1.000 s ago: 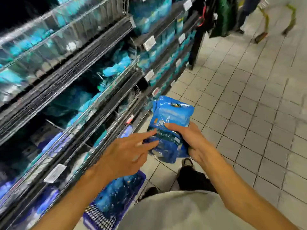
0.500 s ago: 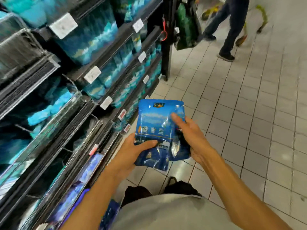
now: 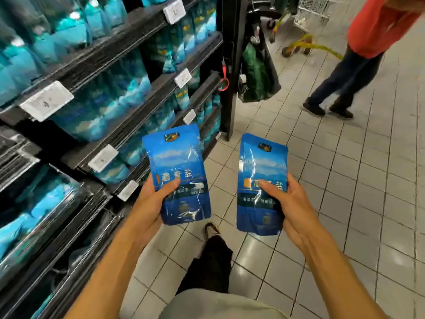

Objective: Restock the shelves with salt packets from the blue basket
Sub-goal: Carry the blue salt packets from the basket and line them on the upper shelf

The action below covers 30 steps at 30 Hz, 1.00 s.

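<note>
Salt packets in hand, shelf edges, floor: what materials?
Left packet and right packet: likely glossy plastic film, shown by creases and white glare streaks. Shelf edges: dark, matte, ribbed; plastic or coated metal, cannot tell. Floor: pale glazed tiles, apparently ceramic, with grout lines and a soft sheen.

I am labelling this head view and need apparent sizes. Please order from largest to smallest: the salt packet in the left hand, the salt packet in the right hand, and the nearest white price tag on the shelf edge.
1. Left-hand salt packet and right-hand salt packet: they look alike, so no ranking.
2. White price tag: clearly smaller.
</note>
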Each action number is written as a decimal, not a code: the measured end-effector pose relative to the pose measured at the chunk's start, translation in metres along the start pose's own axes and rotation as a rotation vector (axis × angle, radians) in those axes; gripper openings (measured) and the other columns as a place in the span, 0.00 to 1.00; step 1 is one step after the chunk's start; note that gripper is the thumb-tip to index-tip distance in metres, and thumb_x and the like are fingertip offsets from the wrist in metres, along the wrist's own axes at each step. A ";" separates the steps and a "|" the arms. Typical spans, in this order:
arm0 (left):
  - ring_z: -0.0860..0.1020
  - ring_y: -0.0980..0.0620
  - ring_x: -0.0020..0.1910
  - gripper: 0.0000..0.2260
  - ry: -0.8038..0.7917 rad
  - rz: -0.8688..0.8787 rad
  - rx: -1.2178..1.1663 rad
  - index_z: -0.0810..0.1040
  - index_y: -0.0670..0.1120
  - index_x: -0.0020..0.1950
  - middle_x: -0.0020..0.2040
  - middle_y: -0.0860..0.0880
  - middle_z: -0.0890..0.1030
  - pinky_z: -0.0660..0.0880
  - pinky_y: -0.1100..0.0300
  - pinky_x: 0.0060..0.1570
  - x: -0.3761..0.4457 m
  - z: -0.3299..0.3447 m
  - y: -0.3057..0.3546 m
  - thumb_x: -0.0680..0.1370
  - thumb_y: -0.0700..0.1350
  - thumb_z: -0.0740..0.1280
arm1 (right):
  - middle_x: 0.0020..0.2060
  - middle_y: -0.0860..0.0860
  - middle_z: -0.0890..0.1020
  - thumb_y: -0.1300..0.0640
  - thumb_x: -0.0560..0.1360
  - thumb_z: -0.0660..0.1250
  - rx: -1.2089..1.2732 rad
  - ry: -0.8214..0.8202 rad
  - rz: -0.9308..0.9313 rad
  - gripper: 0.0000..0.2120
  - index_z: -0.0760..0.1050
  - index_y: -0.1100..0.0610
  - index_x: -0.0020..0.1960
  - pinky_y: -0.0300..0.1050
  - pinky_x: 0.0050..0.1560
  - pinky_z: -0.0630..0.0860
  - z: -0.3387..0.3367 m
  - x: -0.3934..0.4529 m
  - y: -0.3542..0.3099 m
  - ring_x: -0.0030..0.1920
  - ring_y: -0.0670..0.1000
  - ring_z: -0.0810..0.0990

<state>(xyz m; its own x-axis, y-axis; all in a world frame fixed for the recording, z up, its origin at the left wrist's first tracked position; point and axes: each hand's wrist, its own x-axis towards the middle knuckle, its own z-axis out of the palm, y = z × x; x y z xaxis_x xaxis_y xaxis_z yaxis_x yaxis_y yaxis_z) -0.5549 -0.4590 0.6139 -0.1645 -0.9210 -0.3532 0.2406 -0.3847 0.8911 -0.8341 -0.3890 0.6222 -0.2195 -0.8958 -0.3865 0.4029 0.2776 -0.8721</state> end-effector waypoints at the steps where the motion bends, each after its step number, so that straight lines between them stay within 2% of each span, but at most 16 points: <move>1: 0.83 0.45 0.59 0.18 0.002 0.000 0.012 0.81 0.54 0.63 0.63 0.48 0.84 0.83 0.49 0.48 0.017 0.003 0.002 0.74 0.45 0.73 | 0.52 0.51 0.87 0.54 0.66 0.78 -0.006 -0.001 -0.005 0.22 0.79 0.49 0.59 0.47 0.39 0.83 0.002 0.014 -0.005 0.50 0.53 0.88; 6: 0.84 0.47 0.59 0.19 0.047 0.046 0.022 0.82 0.58 0.60 0.61 0.50 0.85 0.83 0.49 0.48 0.106 0.026 0.033 0.69 0.53 0.77 | 0.51 0.51 0.88 0.53 0.65 0.78 -0.019 0.021 -0.033 0.22 0.79 0.47 0.58 0.46 0.38 0.83 0.020 0.093 -0.043 0.49 0.53 0.88; 10: 0.83 0.53 0.59 0.19 0.089 0.161 0.110 0.81 0.63 0.58 0.59 0.56 0.85 0.80 0.56 0.51 0.170 0.040 0.076 0.68 0.56 0.76 | 0.52 0.52 0.87 0.54 0.64 0.78 -0.038 0.014 -0.078 0.25 0.78 0.48 0.60 0.47 0.38 0.83 0.040 0.154 -0.083 0.49 0.55 0.88; 14: 0.83 0.59 0.56 0.15 0.138 0.294 0.166 0.81 0.67 0.55 0.57 0.59 0.85 0.76 0.56 0.56 0.212 0.050 0.123 0.70 0.55 0.74 | 0.53 0.53 0.87 0.54 0.62 0.79 -0.046 -0.052 -0.121 0.27 0.79 0.48 0.60 0.46 0.40 0.83 0.063 0.210 -0.122 0.50 0.55 0.87; 18: 0.83 0.62 0.53 0.16 0.264 0.431 0.213 0.80 0.69 0.53 0.55 0.62 0.85 0.79 0.60 0.52 0.238 0.057 0.168 0.68 0.56 0.75 | 0.54 0.53 0.87 0.57 0.64 0.78 -0.056 -0.174 -0.174 0.20 0.82 0.47 0.55 0.45 0.42 0.83 0.093 0.261 -0.161 0.51 0.55 0.87; 21: 0.83 0.58 0.57 0.21 0.330 0.504 0.226 0.79 0.66 0.59 0.57 0.59 0.85 0.79 0.53 0.56 0.254 0.062 0.202 0.68 0.57 0.80 | 0.53 0.54 0.87 0.59 0.64 0.77 -0.095 -0.251 -0.224 0.23 0.80 0.52 0.58 0.45 0.43 0.83 0.117 0.300 -0.193 0.52 0.56 0.87; 24: 0.83 0.56 0.57 0.23 0.416 0.597 0.223 0.79 0.63 0.60 0.58 0.58 0.85 0.77 0.48 0.58 0.267 0.073 0.237 0.66 0.61 0.76 | 0.54 0.55 0.87 0.57 0.61 0.78 -0.114 -0.362 -0.290 0.26 0.80 0.56 0.59 0.46 0.45 0.84 0.143 0.340 -0.229 0.52 0.56 0.87; 27: 0.83 0.53 0.58 0.24 0.483 0.711 0.220 0.80 0.59 0.62 0.60 0.55 0.85 0.78 0.49 0.57 0.277 0.091 0.275 0.67 0.58 0.76 | 0.54 0.55 0.87 0.58 0.59 0.78 -0.084 -0.515 -0.354 0.24 0.82 0.53 0.56 0.45 0.45 0.83 0.174 0.385 -0.272 0.51 0.55 0.87; 30: 0.85 0.51 0.54 0.23 0.554 0.805 0.178 0.81 0.54 0.60 0.57 0.50 0.86 0.83 0.54 0.50 0.281 0.109 0.310 0.66 0.50 0.81 | 0.54 0.53 0.87 0.58 0.60 0.80 -0.089 -0.712 -0.426 0.23 0.84 0.48 0.54 0.44 0.46 0.83 0.209 0.420 -0.321 0.51 0.52 0.87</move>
<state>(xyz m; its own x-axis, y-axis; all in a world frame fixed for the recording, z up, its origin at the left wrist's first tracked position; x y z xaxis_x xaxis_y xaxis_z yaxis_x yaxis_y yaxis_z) -0.6313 -0.8307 0.8223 0.4661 -0.8196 0.3331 -0.0702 0.3411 0.9374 -0.8697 -0.9273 0.8024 0.2893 -0.9272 0.2378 0.3347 -0.1348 -0.9326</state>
